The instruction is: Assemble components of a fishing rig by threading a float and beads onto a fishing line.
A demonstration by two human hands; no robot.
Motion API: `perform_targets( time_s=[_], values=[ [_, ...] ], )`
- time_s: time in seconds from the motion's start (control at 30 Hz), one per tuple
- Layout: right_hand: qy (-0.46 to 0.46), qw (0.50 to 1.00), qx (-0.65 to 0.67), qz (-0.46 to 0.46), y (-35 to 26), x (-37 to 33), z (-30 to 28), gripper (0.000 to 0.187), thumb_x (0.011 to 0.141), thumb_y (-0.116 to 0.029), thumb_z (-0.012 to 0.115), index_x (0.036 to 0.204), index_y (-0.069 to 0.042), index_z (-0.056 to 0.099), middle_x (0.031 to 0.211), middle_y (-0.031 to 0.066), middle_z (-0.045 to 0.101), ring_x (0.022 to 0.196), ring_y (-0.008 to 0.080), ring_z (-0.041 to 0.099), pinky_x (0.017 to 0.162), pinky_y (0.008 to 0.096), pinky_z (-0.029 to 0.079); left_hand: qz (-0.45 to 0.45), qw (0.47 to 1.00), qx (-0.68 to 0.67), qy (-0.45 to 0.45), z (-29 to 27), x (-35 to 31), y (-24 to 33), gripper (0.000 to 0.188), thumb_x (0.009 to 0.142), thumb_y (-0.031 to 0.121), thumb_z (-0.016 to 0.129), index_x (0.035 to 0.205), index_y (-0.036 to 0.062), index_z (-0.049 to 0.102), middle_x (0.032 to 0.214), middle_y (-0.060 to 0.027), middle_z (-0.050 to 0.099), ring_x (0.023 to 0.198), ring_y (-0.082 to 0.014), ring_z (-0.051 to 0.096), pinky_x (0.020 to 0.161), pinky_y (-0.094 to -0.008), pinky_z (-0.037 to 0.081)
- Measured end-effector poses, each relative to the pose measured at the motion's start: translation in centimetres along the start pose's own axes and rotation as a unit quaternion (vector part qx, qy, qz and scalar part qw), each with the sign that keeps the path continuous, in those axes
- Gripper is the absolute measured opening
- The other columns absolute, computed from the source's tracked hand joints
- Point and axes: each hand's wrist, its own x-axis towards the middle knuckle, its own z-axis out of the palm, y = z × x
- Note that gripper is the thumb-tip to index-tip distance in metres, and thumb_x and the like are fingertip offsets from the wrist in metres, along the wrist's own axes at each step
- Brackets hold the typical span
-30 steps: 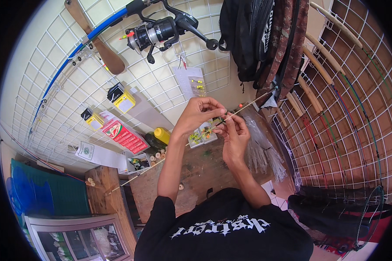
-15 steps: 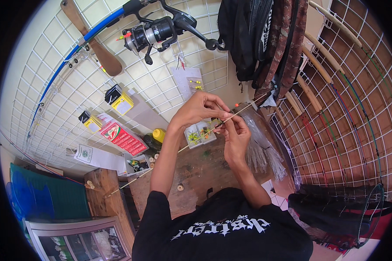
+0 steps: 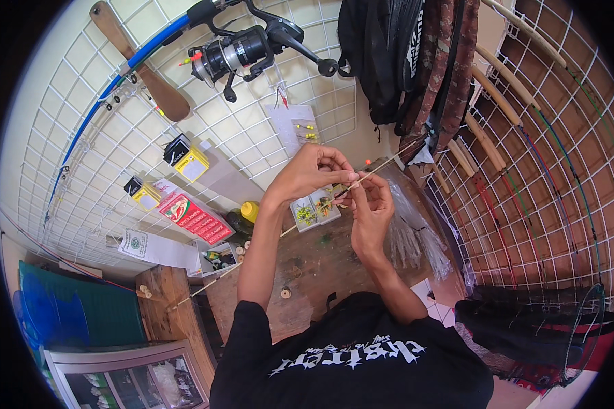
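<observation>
A thin pale rod (image 3: 290, 229) slants across the bench, from low on the left up through my hands to the far right. My left hand (image 3: 310, 174) is closed, thumb and fingertips pinched at the rod. Just right of it, my right hand (image 3: 372, 215) pinches at the same spot, its fingers curled. Between the fingertips something small and fine is too tiny to make out. A small orange tip (image 3: 368, 162) shows just beyond my fingers; whether it is attached to the rod I cannot tell. Behind the hands sits a white compartment box (image 3: 307, 217) with small yellow-green and orange pieces.
A fishing reel (image 3: 242, 54) on a blue rod hangs from the white wire grid ahead. Wooden-handled rods (image 3: 518, 78) line the right grid. Clear plastic sleeves (image 3: 416, 235) lie right of my hands. A yellow-capped bottle (image 3: 250, 211) and a small spool (image 3: 285, 292) are on the wooden bench.
My hands stay pinched together at nearly the same place on the rod, with only slight finger movement. The whole view has shifted a little.
</observation>
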Motion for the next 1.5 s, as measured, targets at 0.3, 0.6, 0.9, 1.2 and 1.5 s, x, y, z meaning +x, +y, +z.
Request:
perform_targets(
  time_s=[0.3,0.6,0.9,1.2,1.5],
  values=[
    [0.003,1.0,-0.012,0.026,0.2,0.3,-0.5,0.018,0.09,-0.001,0.062,0.105,0.008,0.059,0.095,0.0125,0.063,0.072,0.0176,0.066,0.063,0.0303,0.06,0.009,1.0,0.012,0.02,0.4,-0.6,0.5,0.016,0.081,0.013,0.075,0.086,0.0004,0.068,0.076,-0.0011,0.065,0.07,-0.0049,0.057,0.065,-0.0205,0.045],
    [-0.041,0.994,-0.012,0.096,-0.2,0.4,-0.3,0.018,0.093,-0.009,0.061,0.102,0.006,0.061,0.09,0.009,0.064,0.074,0.0158,0.066,0.065,0.0276,0.056,0.135,0.97,0.168,0.109,1.2,-1.3,0.4,0.02,0.078,0.013,0.073,0.088,-0.0025,0.066,0.071,-0.0036,0.064,0.066,-0.008,0.053,0.059,-0.0251,0.041],
    [-0.079,0.987,-0.011,0.139,-0.2,0.8,-0.9,0.016,0.095,-0.01,0.058,0.1,0.004,0.061,0.086,0.0067,0.063,0.079,0.0148,0.065,0.072,0.0273,0.055,0.084,0.967,0.195,0.144,1.5,-1.6,1.6,0.017,0.076,0.013,0.073,0.084,-0.001,0.067,0.067,-0.0057,0.061,0.064,-0.0082,0.05,0.059,-0.0277,0.04],
    [-0.099,0.981,0.042,0.164,-0.6,0.7,-1.1,0.012,0.091,-0.005,0.06,0.099,0.004,0.06,0.092,0.0114,0.066,0.082,0.0191,0.068,0.075,0.0315,0.058,0.054,0.989,0.098,0.094,0.8,-1.5,0.8,0.015,0.084,0.006,0.069,0.084,-0.0015,0.056,0.079,-0.0041,0.063,0.073,-0.0065,0.056,0.067,-0.0228,0.047],
    [-0.088,0.985,0.054,0.14,-1.2,0.6,-0.8,0.019,0.089,0.002,0.061,0.107,0.005,0.055,0.092,0.0143,0.067,0.082,0.0225,0.069,0.074,0.0337,0.059,0.027,0.999,-0.026,0.001,0.2,-1.3,-0.3,0.021,0.091,0.013,0.065,0.09,0.0031,0.046,0.083,-0.0059,0.063,0.078,-0.0087,0.061,0.07,-0.0235,0.048]
  ],
)
